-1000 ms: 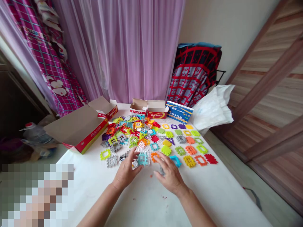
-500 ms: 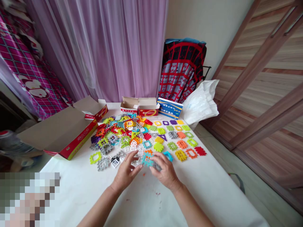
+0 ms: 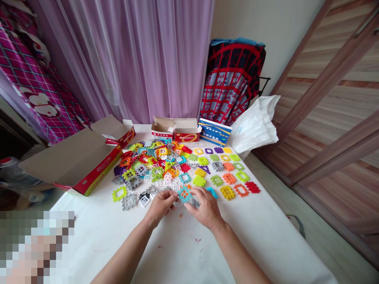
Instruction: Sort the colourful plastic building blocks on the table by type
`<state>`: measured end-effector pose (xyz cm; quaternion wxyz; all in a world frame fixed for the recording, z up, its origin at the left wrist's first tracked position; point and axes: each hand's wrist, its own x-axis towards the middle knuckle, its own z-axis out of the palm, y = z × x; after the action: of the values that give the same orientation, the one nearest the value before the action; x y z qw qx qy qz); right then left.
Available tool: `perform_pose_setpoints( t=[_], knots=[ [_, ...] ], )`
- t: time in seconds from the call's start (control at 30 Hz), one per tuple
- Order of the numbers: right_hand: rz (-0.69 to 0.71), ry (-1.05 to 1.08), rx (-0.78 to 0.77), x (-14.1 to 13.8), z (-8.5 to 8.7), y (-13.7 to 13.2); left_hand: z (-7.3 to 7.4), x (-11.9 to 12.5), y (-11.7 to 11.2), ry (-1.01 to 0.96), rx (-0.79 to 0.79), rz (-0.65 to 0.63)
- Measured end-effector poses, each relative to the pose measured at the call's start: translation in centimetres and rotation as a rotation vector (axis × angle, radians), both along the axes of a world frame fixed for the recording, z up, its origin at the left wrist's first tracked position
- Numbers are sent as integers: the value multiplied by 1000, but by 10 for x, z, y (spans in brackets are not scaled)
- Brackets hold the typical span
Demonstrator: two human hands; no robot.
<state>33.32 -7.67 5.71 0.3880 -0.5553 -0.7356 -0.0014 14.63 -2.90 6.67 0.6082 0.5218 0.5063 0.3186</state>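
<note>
In the head view, the only one, your right hand [image 3: 205, 207] holds the light-blue piece [image 3: 184, 194] at its right side, fingers above and thumb below, with orange showing in its openings; whether that orange belongs to it or lies behind, you cannot tell from here. Your left hand [image 3: 161, 205] is drawn into a narrow pinch just beside the piece's left edge, and whether something sits between those fingertips is hidden. The piece is over the near edge of the loose heap [image 3: 156, 161], between your hands, so if your right grip slackened it would probably drop among the white window frames [image 3: 167, 180] and be awkward to pick out. A grey piece [image 3: 194, 203] shows under your right fingers; curl them carelessly and you might drag it along or pinch both together. Behind that hand lies the blue ring [image 3: 212, 193], close enough that a sideways sweep of your knuckles could knock it into the yellow piece [image 3: 227, 192] and skew the rows. Pushing hard with the left could also twist the light-blue piece out of your fingers, since only one side looks supported.
</note>
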Motion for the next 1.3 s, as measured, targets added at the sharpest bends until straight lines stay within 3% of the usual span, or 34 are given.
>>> perform_pose_setpoints(
  t=[0.17, 0.27, 0.43, 0.57, 0.7, 0.87, 1.3],
  knots=[
    [-34, -35, 19, -8, 2, 6, 1, -1, 8, -6, 14, -11],
    [-135, -56, -18, -7, 2, 18, 1, -7, 14, 57, 104, 38],
    [-364, -222, -129, -5, 6, 51, -9, -41, 21, 236, 394, 254],
    [-398, -314, -209, -11, 6, 68, -23, -73, 18, 426, 597, 339],
    [-408, -361, -211, -15, 2, 71, -31, -86, 15, 413, 615, 391],
    [-402, -389, -217, -13, 0, 72, -29, -86, 16, 380, 639, 450],
    [-391, -421, -301, -14, 1, 73, -28, -85, 15, 331, 620, 461]
  ],
)
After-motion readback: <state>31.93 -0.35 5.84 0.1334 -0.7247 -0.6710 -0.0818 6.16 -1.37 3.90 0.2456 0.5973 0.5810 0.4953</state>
